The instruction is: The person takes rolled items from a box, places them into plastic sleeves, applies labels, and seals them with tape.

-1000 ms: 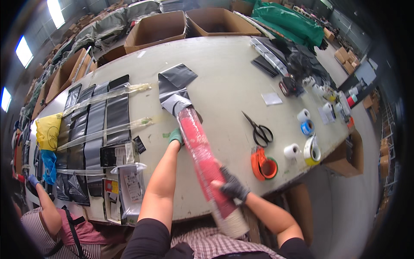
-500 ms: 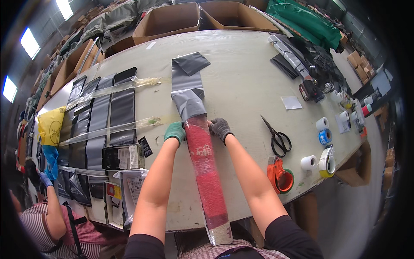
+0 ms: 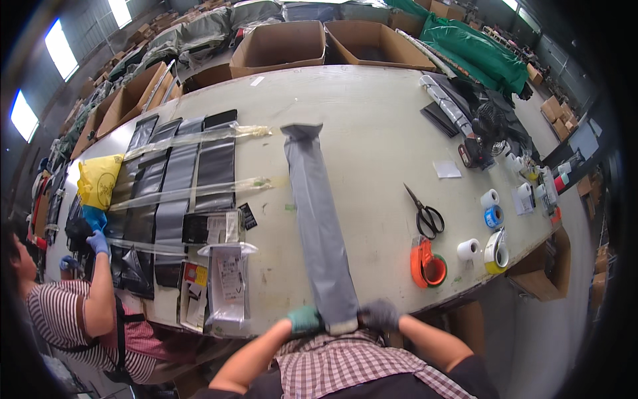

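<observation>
A long grey plastic mailer bag (image 3: 318, 219) lies stretched across the pale table (image 3: 372, 133), fully covering what it holds; its far end is crumpled. My left hand (image 3: 304, 321) in a green glove and my right hand (image 3: 379, 315) in a dark grey glove grip the bag's near end at the table's front edge, one on each side.
Black-handled scissors (image 3: 424, 213), an orange tape dispenser (image 3: 426, 265) and several tape rolls (image 3: 495, 249) lie to the right. Dark bags under clear tape strips (image 3: 179, 179) and paper slips lie to the left. A person in a striped shirt (image 3: 73, 312) works at far left. Cardboard boxes (image 3: 279, 43) stand behind.
The grey bag has been drawn down over the red roll, which no longer shows. Both my hands moved from the roll's far part back to its near end.
</observation>
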`<state>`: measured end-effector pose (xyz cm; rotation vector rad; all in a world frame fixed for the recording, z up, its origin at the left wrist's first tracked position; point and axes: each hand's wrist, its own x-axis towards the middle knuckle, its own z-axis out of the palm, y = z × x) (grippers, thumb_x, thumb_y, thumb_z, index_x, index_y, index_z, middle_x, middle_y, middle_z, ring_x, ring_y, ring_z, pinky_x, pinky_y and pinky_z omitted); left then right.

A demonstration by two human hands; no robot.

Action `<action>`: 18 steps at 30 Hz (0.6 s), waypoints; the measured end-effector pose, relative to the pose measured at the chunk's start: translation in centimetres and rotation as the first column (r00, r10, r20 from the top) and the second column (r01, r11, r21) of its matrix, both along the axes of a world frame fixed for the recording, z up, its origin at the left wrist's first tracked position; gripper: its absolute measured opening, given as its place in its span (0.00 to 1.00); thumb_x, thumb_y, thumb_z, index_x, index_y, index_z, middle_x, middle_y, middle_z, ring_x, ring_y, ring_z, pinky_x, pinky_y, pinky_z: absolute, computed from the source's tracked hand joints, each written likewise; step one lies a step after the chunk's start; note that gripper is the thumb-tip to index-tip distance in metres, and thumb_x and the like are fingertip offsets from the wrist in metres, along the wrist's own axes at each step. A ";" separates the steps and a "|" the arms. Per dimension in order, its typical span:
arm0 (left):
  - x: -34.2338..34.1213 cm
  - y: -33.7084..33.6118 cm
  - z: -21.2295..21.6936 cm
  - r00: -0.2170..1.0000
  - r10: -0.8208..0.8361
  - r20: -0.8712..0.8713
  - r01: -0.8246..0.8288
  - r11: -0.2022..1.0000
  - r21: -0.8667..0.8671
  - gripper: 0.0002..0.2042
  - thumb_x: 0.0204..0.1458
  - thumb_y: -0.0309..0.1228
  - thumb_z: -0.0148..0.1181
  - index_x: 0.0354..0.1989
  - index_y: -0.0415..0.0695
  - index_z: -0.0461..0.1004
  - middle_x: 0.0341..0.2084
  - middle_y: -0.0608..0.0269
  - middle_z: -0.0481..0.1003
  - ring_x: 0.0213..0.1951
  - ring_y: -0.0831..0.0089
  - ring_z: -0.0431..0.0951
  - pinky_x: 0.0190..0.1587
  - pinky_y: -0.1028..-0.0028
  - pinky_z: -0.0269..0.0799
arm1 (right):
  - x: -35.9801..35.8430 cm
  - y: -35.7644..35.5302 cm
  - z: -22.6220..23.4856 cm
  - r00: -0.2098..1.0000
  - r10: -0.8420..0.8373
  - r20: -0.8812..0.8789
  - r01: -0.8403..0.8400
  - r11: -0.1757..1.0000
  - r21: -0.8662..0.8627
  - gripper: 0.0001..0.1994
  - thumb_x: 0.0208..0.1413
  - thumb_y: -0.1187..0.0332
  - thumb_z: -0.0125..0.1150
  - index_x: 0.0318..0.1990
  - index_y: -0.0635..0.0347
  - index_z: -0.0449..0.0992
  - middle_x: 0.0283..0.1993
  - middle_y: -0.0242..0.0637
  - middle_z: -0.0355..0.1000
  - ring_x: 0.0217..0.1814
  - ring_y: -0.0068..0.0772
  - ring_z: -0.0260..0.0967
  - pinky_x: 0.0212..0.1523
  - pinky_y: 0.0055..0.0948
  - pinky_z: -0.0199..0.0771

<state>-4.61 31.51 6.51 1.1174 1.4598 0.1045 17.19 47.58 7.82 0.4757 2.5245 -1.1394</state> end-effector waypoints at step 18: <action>0.8 -1.8 -0.8 0.853 0.510 -0.107 -0.467 0.839 0.278 0.19 0.54 0.45 0.47 0.32 0.40 0.75 0.28 0.46 0.76 0.33 0.51 0.76 0.39 0.59 0.69 | -9.1 -1.9 -3.4 0.989 -0.096 -0.115 0.131 0.927 0.351 0.17 0.47 0.63 0.59 0.44 0.59 0.71 0.39 0.49 0.72 0.42 0.55 0.68 0.43 0.45 0.69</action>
